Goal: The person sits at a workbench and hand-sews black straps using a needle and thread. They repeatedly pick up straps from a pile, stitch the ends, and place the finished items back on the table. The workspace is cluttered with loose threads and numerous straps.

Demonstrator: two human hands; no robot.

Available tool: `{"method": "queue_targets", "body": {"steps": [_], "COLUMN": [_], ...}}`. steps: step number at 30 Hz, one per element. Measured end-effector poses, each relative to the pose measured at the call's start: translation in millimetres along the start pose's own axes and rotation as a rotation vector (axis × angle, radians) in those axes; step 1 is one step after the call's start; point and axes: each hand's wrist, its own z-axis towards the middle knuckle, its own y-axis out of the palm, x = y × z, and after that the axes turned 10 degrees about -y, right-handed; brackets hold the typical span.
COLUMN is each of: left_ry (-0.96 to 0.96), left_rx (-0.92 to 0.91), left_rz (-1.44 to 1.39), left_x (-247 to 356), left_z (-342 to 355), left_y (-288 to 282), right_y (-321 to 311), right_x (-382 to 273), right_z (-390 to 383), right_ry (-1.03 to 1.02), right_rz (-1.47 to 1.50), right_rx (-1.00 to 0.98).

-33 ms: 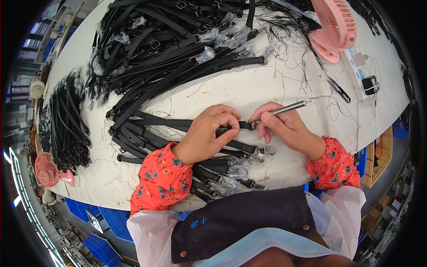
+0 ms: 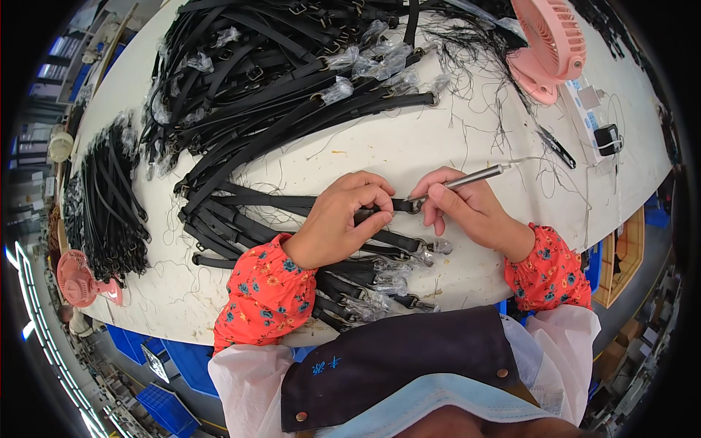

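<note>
1. left hand (image 2: 343,223) pinches a black strap (image 2: 277,200) lying across the white table (image 2: 409,146).
2. right hand (image 2: 464,208) grips a slim metal tool (image 2: 467,178), tip at the strap's buckle end.

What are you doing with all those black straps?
A person is working at a white table. The left hand pins down the end of one black strap, and the right hand holds a thin metal tool like a pen, its tip at the strap's end. More straps lie piled at the far side, some with plastic-wrapped buckles. A pink fan stands at the far right.
</note>
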Motion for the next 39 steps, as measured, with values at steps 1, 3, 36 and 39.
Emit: {"method": "queue_targets", "body": {"steps": [1,3,36,39], "left_ry": [0.001,0.005,-0.003,-0.013], "left_rx": [0.001,0.003,0.15,0.148], "left_rz": [0.005,0.011,0.21,0.182], "left_x": [0,1,8,8], "left_z": [0,0,6,6], "left_y": [0,0,11,11], "right_y": [0,0,0,0], "right_x": [0,-1,0,3], "right_z": [0,0,-1,-2], "right_ry": [-0.001,0.0,-0.033,-0.047], "right_rz": [-0.002,-0.004,0.002,0.023], "right_rx": [-0.001,-0.002,0.026,0.036]}}
